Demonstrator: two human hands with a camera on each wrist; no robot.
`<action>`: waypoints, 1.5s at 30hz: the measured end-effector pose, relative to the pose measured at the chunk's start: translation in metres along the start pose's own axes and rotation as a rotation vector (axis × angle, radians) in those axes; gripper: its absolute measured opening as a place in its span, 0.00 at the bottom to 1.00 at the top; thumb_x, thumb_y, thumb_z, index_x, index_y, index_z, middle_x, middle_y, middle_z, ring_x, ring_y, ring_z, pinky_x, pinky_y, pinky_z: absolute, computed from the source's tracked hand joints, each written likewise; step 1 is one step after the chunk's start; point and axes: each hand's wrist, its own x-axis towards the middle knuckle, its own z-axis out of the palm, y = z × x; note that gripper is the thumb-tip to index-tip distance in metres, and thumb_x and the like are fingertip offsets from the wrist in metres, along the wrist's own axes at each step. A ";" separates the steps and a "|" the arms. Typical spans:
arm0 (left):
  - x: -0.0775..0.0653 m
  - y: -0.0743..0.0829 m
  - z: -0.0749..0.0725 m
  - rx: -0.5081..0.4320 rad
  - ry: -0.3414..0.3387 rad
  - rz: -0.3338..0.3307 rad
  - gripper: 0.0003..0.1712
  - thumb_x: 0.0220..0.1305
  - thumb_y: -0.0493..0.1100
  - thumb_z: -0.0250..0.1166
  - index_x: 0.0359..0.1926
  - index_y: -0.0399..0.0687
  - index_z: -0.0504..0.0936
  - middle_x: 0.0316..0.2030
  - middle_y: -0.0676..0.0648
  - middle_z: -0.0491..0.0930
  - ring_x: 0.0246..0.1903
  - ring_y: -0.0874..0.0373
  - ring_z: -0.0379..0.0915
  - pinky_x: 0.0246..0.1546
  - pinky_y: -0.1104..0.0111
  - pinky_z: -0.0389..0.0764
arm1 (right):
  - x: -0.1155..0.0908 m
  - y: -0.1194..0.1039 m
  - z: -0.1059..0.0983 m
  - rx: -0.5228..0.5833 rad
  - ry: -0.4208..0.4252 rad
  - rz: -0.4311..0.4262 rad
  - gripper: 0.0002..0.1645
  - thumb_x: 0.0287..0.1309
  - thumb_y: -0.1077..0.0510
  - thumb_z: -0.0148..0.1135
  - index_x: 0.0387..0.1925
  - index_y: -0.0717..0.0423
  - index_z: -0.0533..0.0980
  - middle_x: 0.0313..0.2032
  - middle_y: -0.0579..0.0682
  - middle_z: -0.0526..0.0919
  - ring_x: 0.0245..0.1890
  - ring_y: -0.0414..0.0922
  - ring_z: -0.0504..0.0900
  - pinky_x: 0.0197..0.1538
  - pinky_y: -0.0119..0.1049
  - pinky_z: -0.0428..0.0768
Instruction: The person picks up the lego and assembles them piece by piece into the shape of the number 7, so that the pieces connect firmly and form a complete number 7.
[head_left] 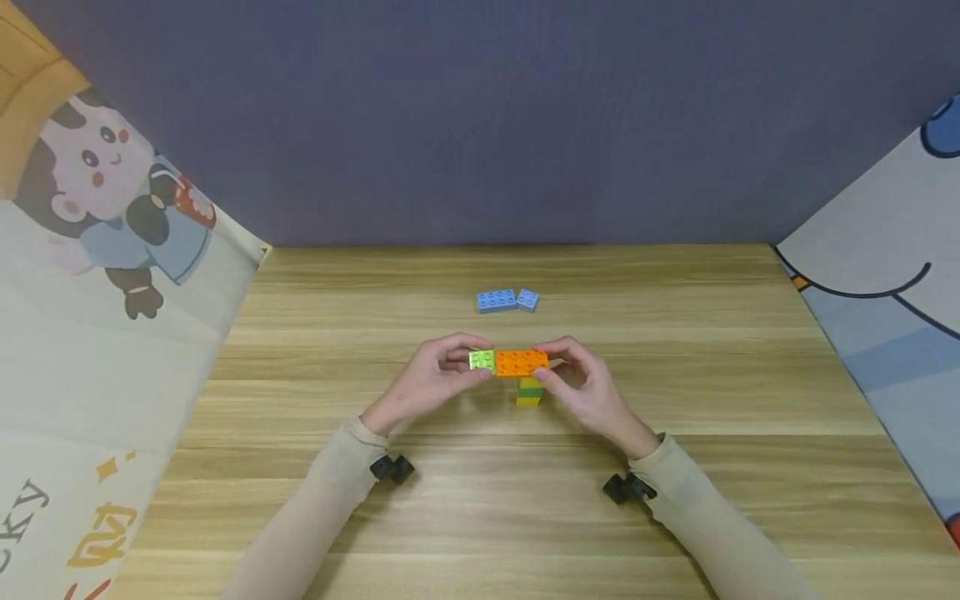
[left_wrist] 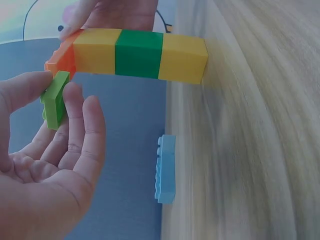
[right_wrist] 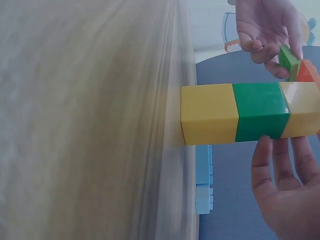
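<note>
While pinching lime brick [head_left: 482, 361] in left hand [head_left: 433, 373], just left of orange brick [head_left: 519, 363] pinched in right hand [head_left: 588, 385] atop tower [head_left: 529, 392], expect light, rigid, smooth plastic; grip near and far sides.

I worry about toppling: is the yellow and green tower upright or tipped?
Upright: in both wrist views, the tower stands straight out from the wooden tabletop.

Before you lies a tabletop [head_left: 697, 333] with a light wood grain. Along its far edge stands a plain blue-grey panel [head_left: 480, 125]. At your left, a white panel [head_left: 90, 375] carries a cartoon figure [head_left: 176, 237] and lettering [head_left: 105, 537]; at your right, a printed panel [head_left: 892, 225] bears black-outlined shapes.
</note>
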 end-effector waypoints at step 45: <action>-0.002 0.000 0.022 -0.059 0.097 -0.012 0.28 0.65 0.36 0.76 0.64 0.40 0.82 0.50 0.36 0.90 0.39 0.58 0.88 0.32 0.74 0.81 | 0.000 -0.001 -0.001 -0.020 -0.001 0.035 0.16 0.67 0.72 0.66 0.55 0.70 0.78 0.53 0.41 0.86 0.47 0.39 0.86 0.50 0.30 0.87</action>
